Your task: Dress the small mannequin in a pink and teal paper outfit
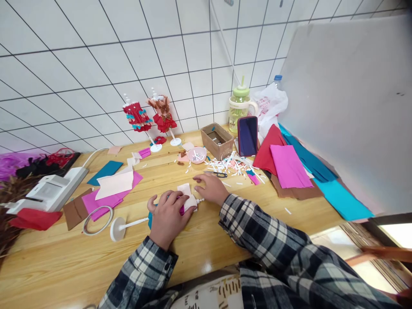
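A small white dress-form stand (137, 223) lies on its side on the wooden table, its round base to the left. My left hand (169, 219) lies across its body, fingers curled over it, holding it down with a pale crepe-paper piece (189, 198) wrapped at its upper end. Teal and magenta bits show around the fingers, mostly hidden by them. Beside the stand's knobbed tip, my right hand (212, 189) rests with thumb and forefinger apart and nothing visible between them. Small black scissors (217, 174) lie just beyond it.
Two upright stands dressed in red (138, 116) and brown paper (162, 113) stand by the tiled wall. Behind the scissors are white paper scraps (231, 166), a pink dish (197, 155), a cardboard box (217, 140) and a phone (247, 136). Coloured sheets (291, 166) and a power strip (48, 191) flank them.
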`<state>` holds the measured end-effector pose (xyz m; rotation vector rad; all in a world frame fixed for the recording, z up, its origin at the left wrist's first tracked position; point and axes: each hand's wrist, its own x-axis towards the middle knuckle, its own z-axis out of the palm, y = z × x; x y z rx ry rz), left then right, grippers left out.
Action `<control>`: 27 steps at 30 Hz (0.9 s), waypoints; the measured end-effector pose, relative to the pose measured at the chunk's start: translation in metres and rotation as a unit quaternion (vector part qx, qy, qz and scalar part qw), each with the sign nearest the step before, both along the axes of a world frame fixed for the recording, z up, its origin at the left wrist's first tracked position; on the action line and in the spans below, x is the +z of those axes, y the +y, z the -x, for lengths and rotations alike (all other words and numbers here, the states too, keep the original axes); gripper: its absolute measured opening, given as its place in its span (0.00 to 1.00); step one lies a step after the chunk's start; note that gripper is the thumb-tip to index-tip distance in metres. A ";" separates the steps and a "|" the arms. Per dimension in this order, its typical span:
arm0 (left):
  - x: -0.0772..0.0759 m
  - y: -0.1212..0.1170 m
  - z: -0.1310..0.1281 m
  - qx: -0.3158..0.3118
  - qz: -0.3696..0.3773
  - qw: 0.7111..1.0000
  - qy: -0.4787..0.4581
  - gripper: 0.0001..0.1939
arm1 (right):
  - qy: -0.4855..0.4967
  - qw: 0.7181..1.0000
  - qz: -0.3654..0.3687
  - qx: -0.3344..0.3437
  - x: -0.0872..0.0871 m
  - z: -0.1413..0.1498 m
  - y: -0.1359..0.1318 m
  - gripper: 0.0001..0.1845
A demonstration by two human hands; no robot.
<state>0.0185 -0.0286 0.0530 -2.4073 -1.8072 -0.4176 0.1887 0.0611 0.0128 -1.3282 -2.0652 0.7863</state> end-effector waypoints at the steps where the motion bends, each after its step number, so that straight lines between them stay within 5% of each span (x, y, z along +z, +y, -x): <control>1: 0.000 0.000 0.000 0.000 -0.001 1.000 0.004 0.13 | 0.007 1.000 -0.002 0.021 0.001 0.002 0.005 0.24; 5: 0.000 -0.002 0.000 -0.003 0.001 1.000 0.013 0.13 | 0.009 0.995 0.028 0.092 0.001 0.014 0.021 0.26; 10: 0.001 -0.006 0.000 -0.003 0.000 1.000 0.005 0.14 | 0.026 0.997 0.041 0.065 -0.006 0.019 0.024 0.10; 27: -0.001 -0.007 0.000 0.012 -0.005 1.000 -0.025 0.11 | 0.128 0.987 0.046 0.085 -0.005 0.006 -0.006 0.05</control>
